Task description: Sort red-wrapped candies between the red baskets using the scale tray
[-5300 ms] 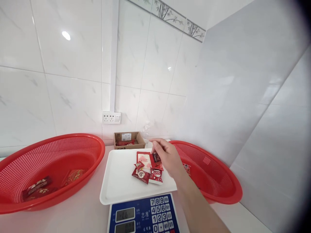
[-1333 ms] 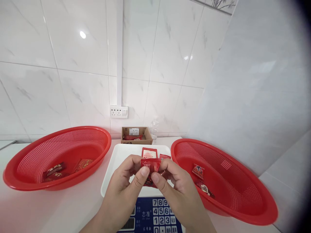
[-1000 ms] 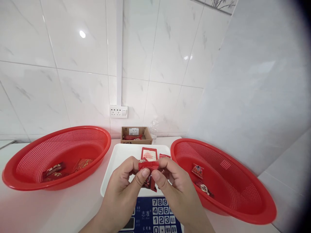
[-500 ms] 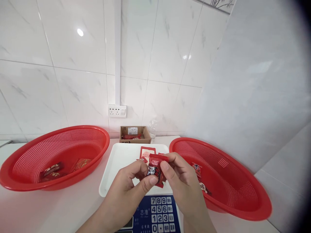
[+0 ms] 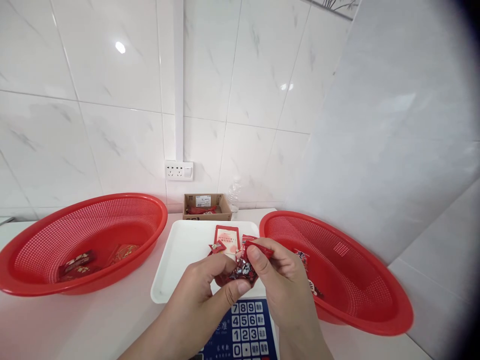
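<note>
Between my hands, over the weighing scale's white tray [image 5: 176, 255], is a small shiny red-and-dark snack packet [image 5: 243, 270]. My left hand [image 5: 204, 292] pinches its lower left side between thumb and finger. With thumb and fingers, my right hand [image 5: 283, 280] grips its upper right end. A red-bordered card [image 5: 227, 236] lies on the tray just behind, beside a small red wrapper [image 5: 217, 246]. My fingers partly cover the packet and whatever lies beneath it. The scale's blue keypad [image 5: 247, 322] shows below my hands.
A red plastic basket [image 5: 157, 210] on the left holds several packets [image 5: 80, 265]. Another red basket [image 5: 393, 310] stands on the right with a few packets [image 5: 302, 257]. Behind the tray are an open cardboard box [image 5: 207, 217] with red packets and a clear bottle [image 5: 234, 195], near the wall.
The packet has tilted and crumpled between my fingers, its red top end now bunched in my right hand. More of the card behind is visible. The view has shifted slightly.
</note>
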Action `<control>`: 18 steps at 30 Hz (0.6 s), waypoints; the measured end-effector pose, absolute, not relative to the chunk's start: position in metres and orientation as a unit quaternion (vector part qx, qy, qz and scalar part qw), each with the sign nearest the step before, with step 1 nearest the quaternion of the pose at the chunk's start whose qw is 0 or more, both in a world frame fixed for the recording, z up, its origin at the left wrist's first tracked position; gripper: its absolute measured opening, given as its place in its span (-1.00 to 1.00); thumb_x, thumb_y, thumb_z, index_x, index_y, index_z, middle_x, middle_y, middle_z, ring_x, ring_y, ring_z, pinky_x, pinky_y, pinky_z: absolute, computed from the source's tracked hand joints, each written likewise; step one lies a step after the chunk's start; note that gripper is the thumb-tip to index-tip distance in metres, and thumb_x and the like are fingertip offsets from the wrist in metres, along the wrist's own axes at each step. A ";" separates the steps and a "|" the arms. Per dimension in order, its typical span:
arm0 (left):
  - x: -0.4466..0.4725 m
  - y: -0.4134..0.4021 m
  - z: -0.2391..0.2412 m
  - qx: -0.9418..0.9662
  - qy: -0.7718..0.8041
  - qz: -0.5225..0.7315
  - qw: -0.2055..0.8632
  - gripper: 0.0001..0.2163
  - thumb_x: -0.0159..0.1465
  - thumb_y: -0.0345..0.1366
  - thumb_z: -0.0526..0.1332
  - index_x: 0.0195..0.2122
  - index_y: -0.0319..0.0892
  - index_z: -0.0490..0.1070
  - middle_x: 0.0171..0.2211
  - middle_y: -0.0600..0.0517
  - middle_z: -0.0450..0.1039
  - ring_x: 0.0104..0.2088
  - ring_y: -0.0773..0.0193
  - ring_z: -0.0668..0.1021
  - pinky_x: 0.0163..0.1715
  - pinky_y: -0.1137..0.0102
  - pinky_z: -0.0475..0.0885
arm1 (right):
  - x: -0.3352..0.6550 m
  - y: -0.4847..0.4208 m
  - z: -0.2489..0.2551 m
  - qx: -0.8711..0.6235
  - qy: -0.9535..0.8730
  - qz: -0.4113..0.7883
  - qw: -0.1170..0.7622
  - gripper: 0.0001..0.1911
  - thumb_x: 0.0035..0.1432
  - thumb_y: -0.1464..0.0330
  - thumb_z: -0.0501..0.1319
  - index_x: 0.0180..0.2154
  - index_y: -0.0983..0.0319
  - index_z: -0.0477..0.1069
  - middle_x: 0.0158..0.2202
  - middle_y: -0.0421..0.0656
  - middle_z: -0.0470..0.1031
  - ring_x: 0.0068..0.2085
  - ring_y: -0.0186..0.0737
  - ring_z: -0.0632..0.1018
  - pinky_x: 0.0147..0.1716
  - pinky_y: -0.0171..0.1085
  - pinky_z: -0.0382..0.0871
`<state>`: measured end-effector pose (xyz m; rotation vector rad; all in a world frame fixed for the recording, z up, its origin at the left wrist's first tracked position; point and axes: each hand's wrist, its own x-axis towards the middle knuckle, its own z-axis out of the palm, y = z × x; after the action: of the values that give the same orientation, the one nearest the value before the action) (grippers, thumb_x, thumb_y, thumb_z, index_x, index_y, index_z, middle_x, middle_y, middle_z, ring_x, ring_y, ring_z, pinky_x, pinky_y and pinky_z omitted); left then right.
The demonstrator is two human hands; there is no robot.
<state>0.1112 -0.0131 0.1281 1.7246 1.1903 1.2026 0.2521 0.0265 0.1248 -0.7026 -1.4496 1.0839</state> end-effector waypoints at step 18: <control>0.108 -0.010 0.128 0.654 0.426 0.504 0.370 -0.78 0.32 -0.17 0.10 -0.39 -0.12 0.43 -0.42 0.07 0.46 -0.34 0.26 0.46 -0.30 0.43 0.34 | 0.253 0.027 0.125 -0.322 -0.621 0.445 0.560 -0.66 0.19 0.09 0.21 -0.44 0.21 0.44 -0.56 -0.26 0.39 -0.51 -0.40 0.39 -0.51 -0.44 0.30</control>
<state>0.1082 -0.0098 0.1285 1.6776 1.0917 1.2940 0.2533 0.0273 0.1252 -0.7593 -1.4634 1.0487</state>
